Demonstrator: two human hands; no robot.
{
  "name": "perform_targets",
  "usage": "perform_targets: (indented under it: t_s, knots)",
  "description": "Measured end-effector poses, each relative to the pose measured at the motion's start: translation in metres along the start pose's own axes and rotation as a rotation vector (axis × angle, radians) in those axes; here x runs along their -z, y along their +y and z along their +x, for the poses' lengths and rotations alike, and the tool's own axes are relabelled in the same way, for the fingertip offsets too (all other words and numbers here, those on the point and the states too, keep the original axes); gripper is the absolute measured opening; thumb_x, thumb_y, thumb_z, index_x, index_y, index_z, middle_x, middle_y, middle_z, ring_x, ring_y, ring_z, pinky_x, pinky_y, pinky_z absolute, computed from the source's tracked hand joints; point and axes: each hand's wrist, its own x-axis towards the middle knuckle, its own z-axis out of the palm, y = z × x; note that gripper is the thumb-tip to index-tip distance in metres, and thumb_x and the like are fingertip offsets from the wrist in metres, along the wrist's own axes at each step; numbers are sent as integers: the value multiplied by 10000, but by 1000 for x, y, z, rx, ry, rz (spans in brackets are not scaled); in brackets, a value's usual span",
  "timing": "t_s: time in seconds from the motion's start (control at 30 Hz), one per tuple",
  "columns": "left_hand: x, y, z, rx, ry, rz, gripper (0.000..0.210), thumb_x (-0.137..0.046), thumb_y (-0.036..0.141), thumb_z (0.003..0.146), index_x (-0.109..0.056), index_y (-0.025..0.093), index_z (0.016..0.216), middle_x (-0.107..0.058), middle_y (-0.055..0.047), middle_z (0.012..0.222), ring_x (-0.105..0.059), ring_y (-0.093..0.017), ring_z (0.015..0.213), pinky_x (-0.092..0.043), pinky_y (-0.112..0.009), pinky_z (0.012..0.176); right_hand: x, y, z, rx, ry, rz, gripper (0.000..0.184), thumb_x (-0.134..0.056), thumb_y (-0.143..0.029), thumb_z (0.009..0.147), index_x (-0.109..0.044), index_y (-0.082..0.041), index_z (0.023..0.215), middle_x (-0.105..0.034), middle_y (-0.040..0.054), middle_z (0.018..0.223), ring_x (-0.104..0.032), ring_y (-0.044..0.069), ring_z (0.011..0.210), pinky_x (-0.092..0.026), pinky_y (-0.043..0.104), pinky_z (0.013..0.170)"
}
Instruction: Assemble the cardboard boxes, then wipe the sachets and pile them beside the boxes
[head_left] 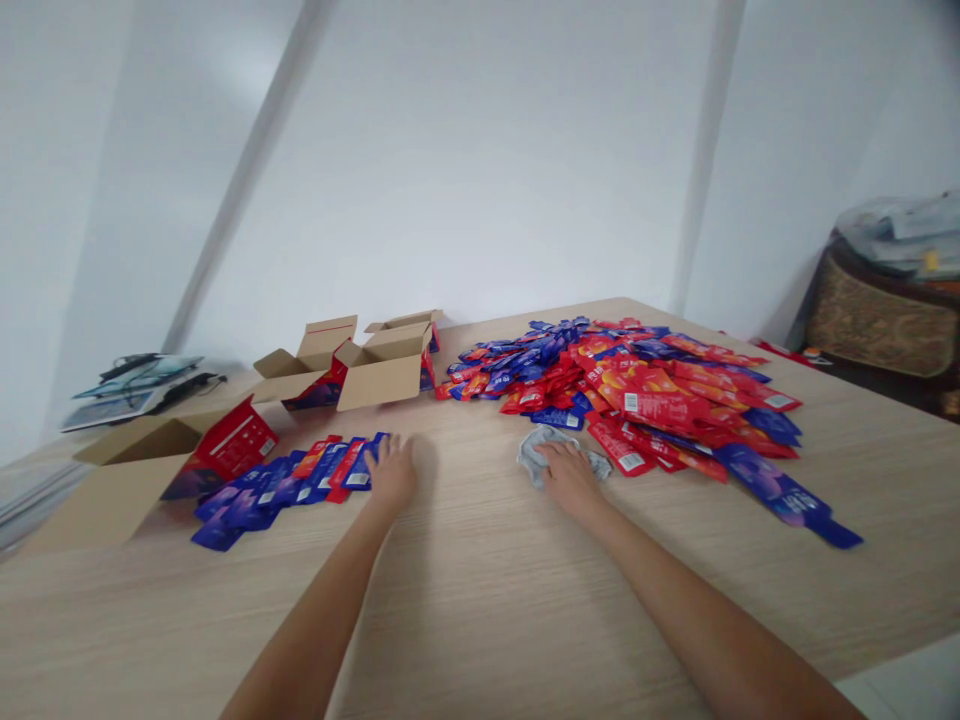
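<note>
My left hand (394,474) rests at the right end of a row of overlapping blue and red pouches (315,472). Its fingers are apart, and the fingertips touch the last blue pouch (362,466). On the tabletop to the right, my right hand (570,478) presses down over a crumpled grey cloth (534,457), fingers closing on it. Just beyond that cloth lies a large heap of red and blue pouches (645,395). One long blue pouch (780,490) sticks out from the heap toward the right.
An open carton (112,500) stands at the left, its flap toward me. Two more open cartons (300,385) (386,380) sit near the wall. Papers and a dark flat item (142,390) lie at the far left. A patterned chair (885,310) stands beyond the wooden table (480,620).
</note>
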Motion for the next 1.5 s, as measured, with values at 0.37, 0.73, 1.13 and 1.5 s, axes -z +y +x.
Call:
perform_targets:
  t_s: [0.37, 0.73, 1.13, 1.5]
  knots:
    - [-4, 222, 35, -730, -162, -593, 457, -491, 132, 749, -547, 179, 1200, -519, -118, 1313, -420, -241, 1255, -282, -452, 1065, 3, 24, 7, -172, 427, 601, 428, -333, -118, 722, -544, -174, 1091, -598, 84, 1099, -523, 195, 1049, -383, 354, 952]
    - [3, 184, -26, -632, -160, -371, 509, -272, 437, 909, -347, 229, 1368, -344, -85, 1453, -153, -284, 1381, -121, -637, 1048, 1, 19, 10, -193, 650, 768, 457, -370, -153, 730, -463, -171, 1177, -544, 114, 1181, -487, 202, 1110, -342, 418, 997]
    - [0, 241, 34, -712, -210, -298, 399, -463, 246, 816, -559, 159, 1194, -549, -141, 1256, -401, -290, 1242, -249, -473, 1057, -8, 21, 12, -153, 612, 782, 440, -365, -148, 745, -453, -194, 1174, -527, 109, 1196, -478, 203, 1124, -339, 434, 1004]
    - [12, 212, -42, -511, -37, -274, 493, -380, 379, 874, -436, 164, 1315, -408, -148, 1396, -330, -303, 1285, -221, -547, 1025, 1, 14, 6, -103, 483, 509, 511, -330, -110, 749, -464, -173, 1238, -537, 99, 1219, -448, 196, 1142, -339, 373, 986]
